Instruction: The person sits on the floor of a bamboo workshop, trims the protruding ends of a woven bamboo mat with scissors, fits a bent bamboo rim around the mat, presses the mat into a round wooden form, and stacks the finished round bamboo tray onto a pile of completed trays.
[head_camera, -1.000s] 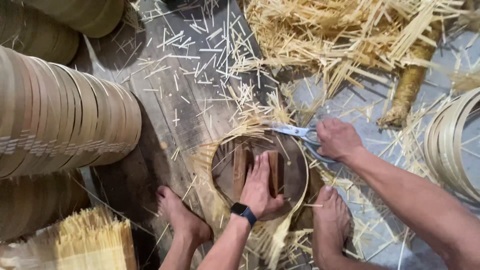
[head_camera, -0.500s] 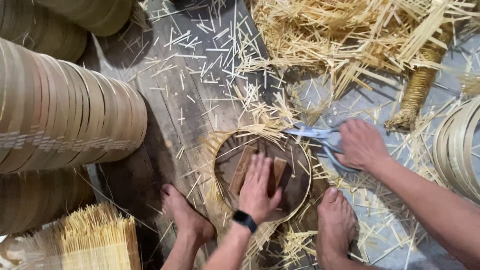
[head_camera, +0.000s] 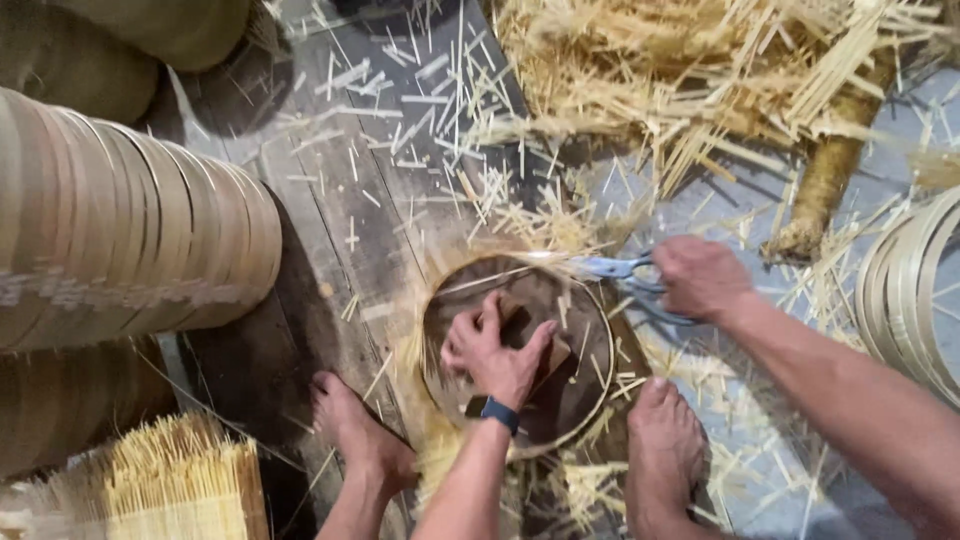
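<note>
A round bamboo hoop (head_camera: 600, 400) with a woven base lies on the floor between my two bare feet, with loose strip ends sticking out around its rim. My left hand (head_camera: 495, 350), a dark watch on its wrist, presses down inside the hoop on a small wooden block (head_camera: 552, 362). My right hand (head_camera: 700, 278) grips metal scissors (head_camera: 610, 267) whose blades meet the hoop's upper right rim.
A long row of stacked bamboo hoops (head_camera: 130, 250) lies at the left, more hoops (head_camera: 915, 290) at the right edge. A pile of bamboo splints (head_camera: 690, 70) fills the top right, a bundle of sticks (head_camera: 180, 485) the bottom left. Offcuts litter the wooden boards.
My left hand has turned and curled its fingers on the block inside the hoop. My right hand with the scissors has shifted slightly along the rim.
</note>
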